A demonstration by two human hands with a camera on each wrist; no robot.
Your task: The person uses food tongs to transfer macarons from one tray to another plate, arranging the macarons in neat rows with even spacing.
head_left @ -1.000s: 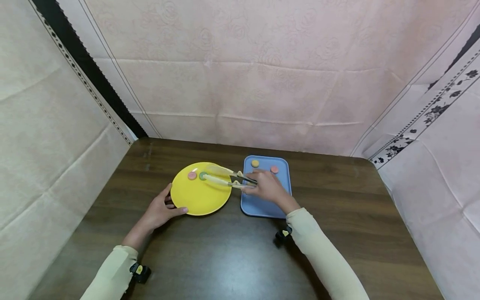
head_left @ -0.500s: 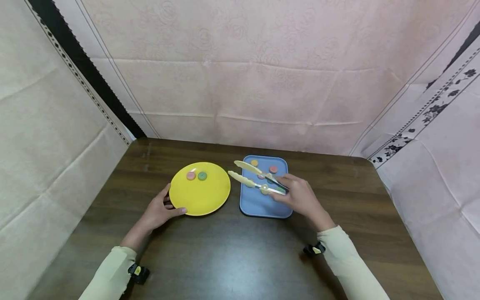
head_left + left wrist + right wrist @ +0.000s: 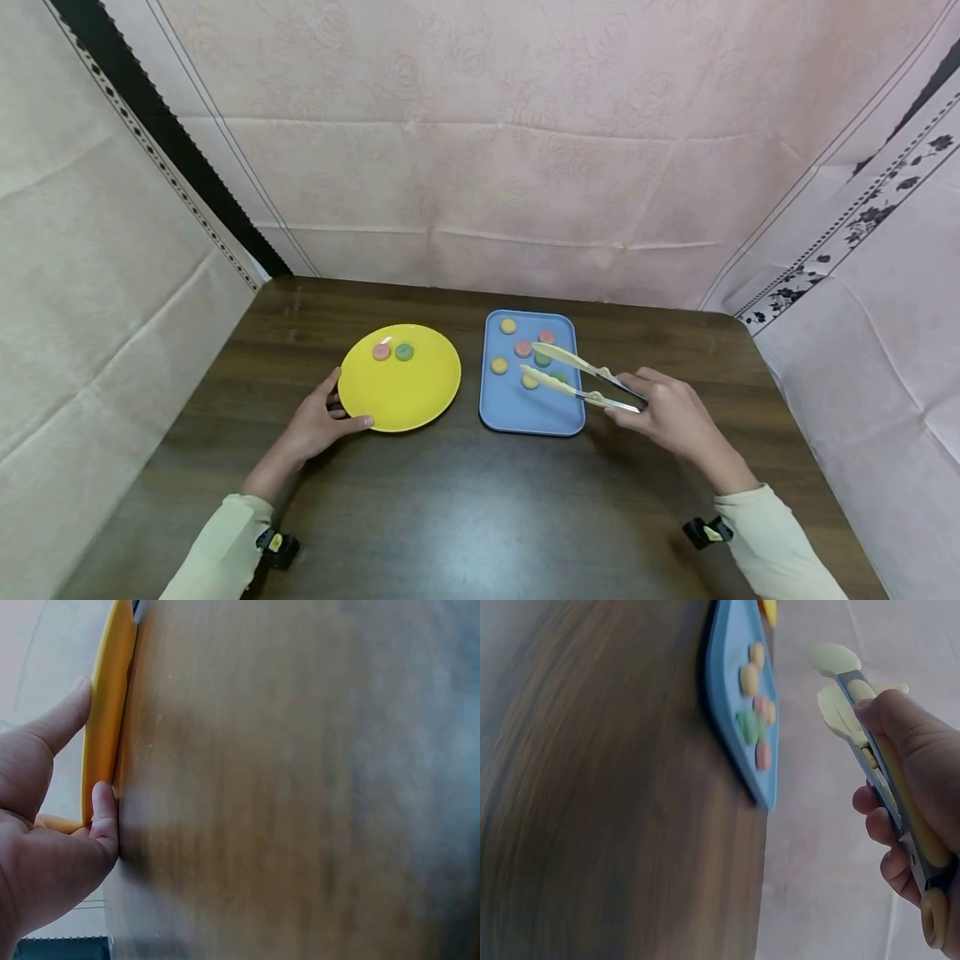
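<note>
A yellow plate (image 3: 401, 392) bears one pink round piece (image 3: 382, 352) and one green round piece (image 3: 405, 352), both button-like. My left hand (image 3: 311, 423) holds its near-left rim, thumb at the front edge and fingers at the left side. In my right hand (image 3: 667, 414) is a pair of tongs (image 3: 567, 358) with cream tips and metal arms. The tips stand apart above the blue tray (image 3: 517, 414), with nothing visibly gripped between them. Several yellow, pink and green round pieces lie in that tray, some partly behind the tongs; the right wrist view shows them blurred.
Plate and tray stand side by side on a dark wooden table (image 3: 420, 517), a narrow strip of wood between them. Pale patterned cloth (image 3: 480, 192) hangs behind the table's far edge and at both sides. A small black camera (image 3: 705, 532) sits at the right wrist.
My right hand has drawn back rightward with the tongs, from the plate to over the tray. The green piece left its tips and lies on the plate. My left hand stays put.
</note>
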